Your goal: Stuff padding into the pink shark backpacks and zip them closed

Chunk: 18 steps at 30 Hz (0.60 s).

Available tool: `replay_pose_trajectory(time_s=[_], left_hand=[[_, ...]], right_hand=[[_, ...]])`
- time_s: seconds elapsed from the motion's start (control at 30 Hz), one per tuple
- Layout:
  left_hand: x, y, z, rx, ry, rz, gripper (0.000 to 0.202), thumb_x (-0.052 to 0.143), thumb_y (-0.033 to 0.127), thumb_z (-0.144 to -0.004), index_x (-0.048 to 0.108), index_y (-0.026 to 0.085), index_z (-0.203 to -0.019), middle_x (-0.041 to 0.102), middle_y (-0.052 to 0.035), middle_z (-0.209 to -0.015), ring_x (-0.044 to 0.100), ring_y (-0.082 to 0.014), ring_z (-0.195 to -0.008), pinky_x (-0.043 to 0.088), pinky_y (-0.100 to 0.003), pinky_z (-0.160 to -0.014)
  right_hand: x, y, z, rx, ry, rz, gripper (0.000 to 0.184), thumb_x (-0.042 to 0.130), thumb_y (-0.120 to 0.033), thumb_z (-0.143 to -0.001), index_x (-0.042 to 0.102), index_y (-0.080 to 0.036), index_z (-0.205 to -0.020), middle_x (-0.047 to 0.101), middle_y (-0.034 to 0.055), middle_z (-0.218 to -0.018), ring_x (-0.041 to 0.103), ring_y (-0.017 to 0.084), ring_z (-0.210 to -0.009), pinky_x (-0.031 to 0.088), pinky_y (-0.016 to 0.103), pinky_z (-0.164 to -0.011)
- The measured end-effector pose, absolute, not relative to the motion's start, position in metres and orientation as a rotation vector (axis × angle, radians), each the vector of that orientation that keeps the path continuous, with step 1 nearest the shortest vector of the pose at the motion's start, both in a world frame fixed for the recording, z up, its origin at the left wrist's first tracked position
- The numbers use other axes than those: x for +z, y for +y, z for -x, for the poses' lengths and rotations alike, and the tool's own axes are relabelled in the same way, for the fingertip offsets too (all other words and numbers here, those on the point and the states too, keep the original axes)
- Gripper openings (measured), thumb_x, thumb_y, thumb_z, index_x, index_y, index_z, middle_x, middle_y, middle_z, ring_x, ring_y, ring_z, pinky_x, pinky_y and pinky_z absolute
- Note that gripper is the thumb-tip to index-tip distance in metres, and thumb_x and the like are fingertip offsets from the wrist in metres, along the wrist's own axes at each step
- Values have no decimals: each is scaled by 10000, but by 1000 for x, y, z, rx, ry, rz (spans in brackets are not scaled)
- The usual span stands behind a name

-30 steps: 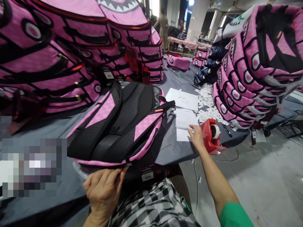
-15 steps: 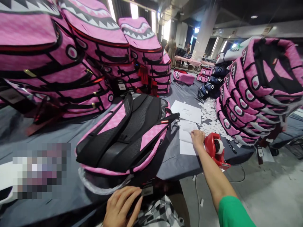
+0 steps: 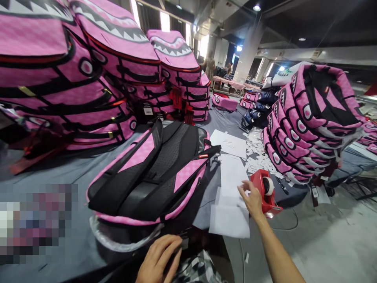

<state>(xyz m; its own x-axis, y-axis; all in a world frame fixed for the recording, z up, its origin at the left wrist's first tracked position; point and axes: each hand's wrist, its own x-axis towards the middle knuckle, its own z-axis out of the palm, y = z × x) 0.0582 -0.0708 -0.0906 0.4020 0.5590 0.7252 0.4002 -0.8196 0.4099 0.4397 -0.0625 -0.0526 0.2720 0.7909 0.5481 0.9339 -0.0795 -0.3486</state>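
A pink and black backpack (image 3: pixel 153 173) lies back-side up on the grey table (image 3: pixel 59 177) in front of me. My left hand (image 3: pixel 160 259) rests with curled fingers on the bag's near bottom edge, by a small hang tag. My right hand (image 3: pixel 250 196) pinches the edge of a white paper sheet (image 3: pixel 231 216) that overhangs the table's front edge. More white sheets (image 3: pixel 231 143) lie flat further back. A red tape dispenser (image 3: pixel 265 190) stands just right of my right hand.
Tall stacks of pink shark-face backpacks (image 3: pixel 88 78) fill the table's left and back. Another leaning stack (image 3: pixel 306 122) stands at the right, with several white paper scraps (image 3: pixel 259 153) beside it. People stand at far tables (image 3: pixel 229 84). Concrete floor lies to the right.
My right hand has drawn a white sheet from the pile toward me, past the table edge. My left hand moved from gripping the bag's bottom edge to resting lower by the tag.
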Motion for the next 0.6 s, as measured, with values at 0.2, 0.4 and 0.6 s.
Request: replay_pose_trajectory(time_s=[0.2,0.4,0.6], left_hand=[[-81,-75,-141,1069,836,-2541,501,543,283,-969,408,172,-1439,634,-166,-1309,636,-278,-1210,586,-423,-980],[-121,-50,-203,818,1004,-2759,553,638,247,-897,452,106,-1398,541,-245,-1438,533,-346,-1343,532,-507,-1040],[-125,-45,-195,722,949,-2917,423,576,144,-902,560,119,-1323,569,-207,-1425,552,-320,-1323,517,-476,-1038]], right_hand=[[-74,-9,-404,-260,-1751,2238,341,576,-435,-966,624,-200,-1209,615,119,-1085,574,253,-973,443,361,-814],[-82,-6,-399,-210,-1729,2146,234,495,-338,-1013,648,-199,-1122,623,100,-1048,579,223,-935,431,327,-802],[-61,-50,-414,-99,-1701,1965,256,527,-422,-983,669,-218,-1044,667,82,-1007,617,227,-945,474,354,-870]])
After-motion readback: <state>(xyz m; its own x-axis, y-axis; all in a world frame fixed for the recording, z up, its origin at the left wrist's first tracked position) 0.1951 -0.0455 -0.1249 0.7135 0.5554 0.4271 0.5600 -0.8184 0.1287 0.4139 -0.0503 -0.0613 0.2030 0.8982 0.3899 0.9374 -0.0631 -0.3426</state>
